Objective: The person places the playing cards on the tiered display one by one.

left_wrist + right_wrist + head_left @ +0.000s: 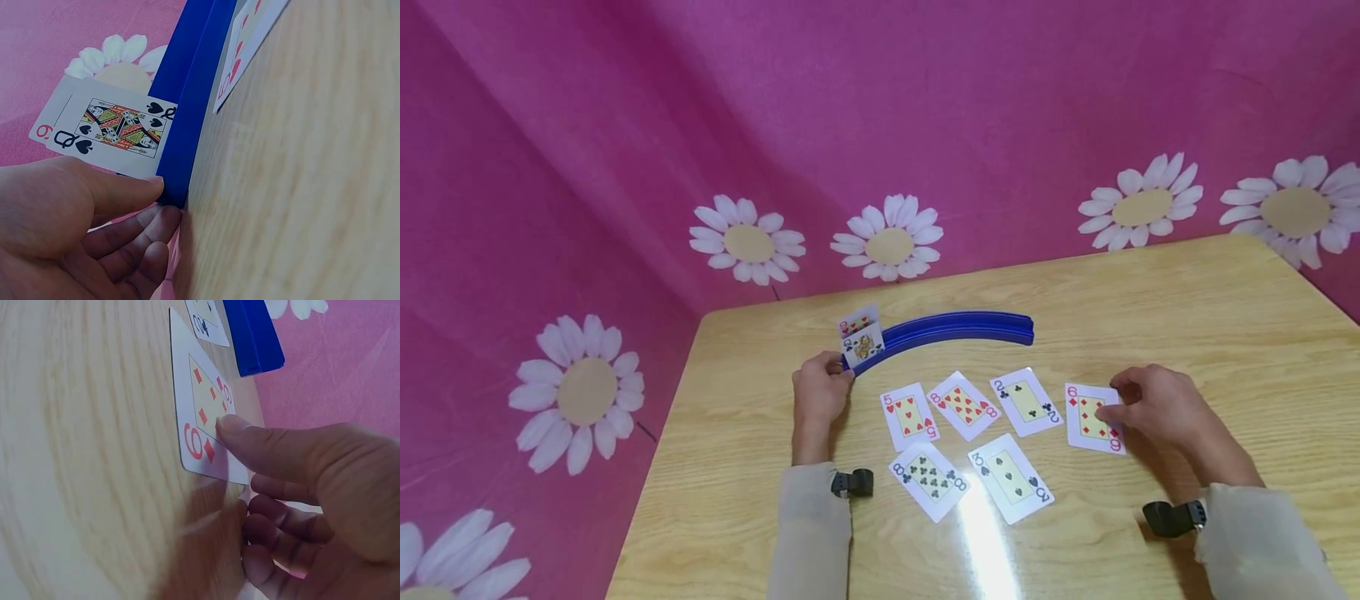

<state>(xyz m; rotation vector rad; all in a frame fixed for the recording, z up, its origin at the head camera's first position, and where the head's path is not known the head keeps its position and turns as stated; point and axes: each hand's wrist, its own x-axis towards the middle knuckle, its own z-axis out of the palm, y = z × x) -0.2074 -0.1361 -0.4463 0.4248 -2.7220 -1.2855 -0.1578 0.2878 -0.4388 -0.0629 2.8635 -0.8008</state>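
A curved blue card holder (955, 325) stands toward the back of the table. My left hand (822, 392) grips its left end, thumb on the front face and fingers curled at the end. In that end stand a queen of spades (122, 125) and, mostly hidden behind it, a red six (42, 130). At the right, my right hand (1165, 412) pinches the six of diamonds (1086, 417) by its right edge. The right thumb (240, 428) lies on the card's face, and the other fingers curl at its edge.
Face up between my hands lie a five of hearts (910, 417), an eight of hearts (964, 406), a two of clubs (1025, 402), an eight of clubs (928, 482) and a three of spades (1011, 479). A pink flowered curtain (1000, 125) hangs behind the wooden table (1210, 308).
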